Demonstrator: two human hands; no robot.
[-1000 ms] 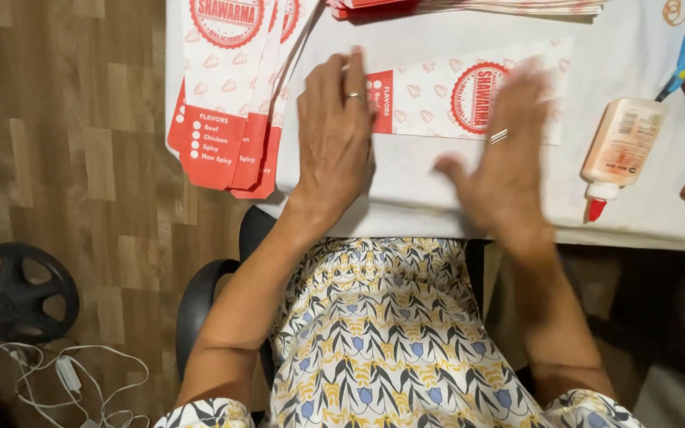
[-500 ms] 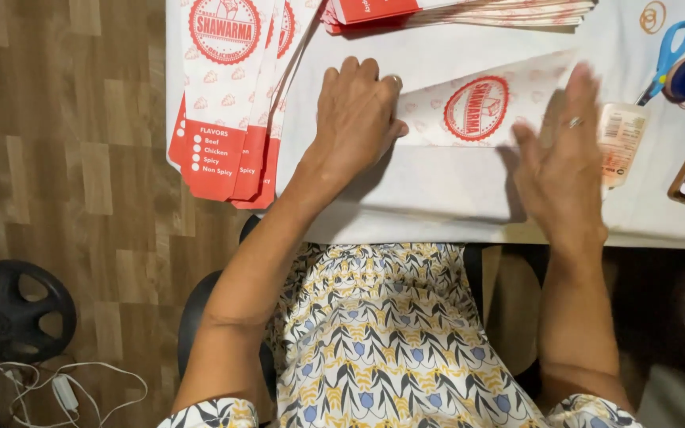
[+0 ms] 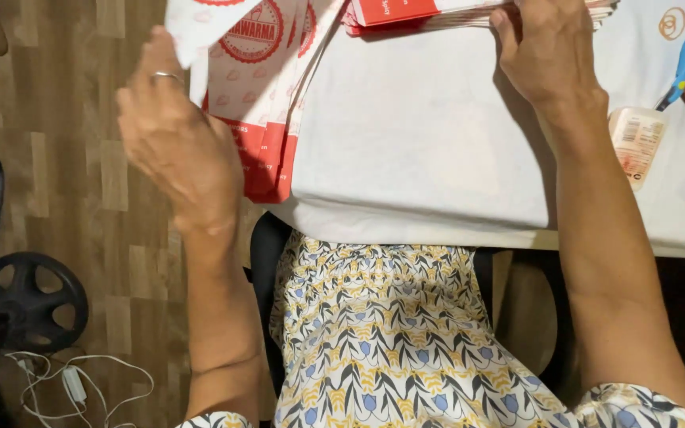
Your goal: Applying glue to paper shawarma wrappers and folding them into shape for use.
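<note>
Wood-plank floor [image 3: 65, 158] lies left of the white table [image 3: 422, 158]; a black wheel [image 3: 32, 299] and white cable [image 3: 81, 380] rest on it.

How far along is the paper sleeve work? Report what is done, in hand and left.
Done: a pile of printed sleeves lies at the left edge of the table. In hand: the left hand lifts one sleeve over that pile; the right hand rests on the flat stack at the far edge. Left: that stack holds several sheets, so probably more remain. The glue bottle lies untouched.

White red-printed paper sleeve [image 3: 200, 24] lifted at table's left edge, tilted.
</note>
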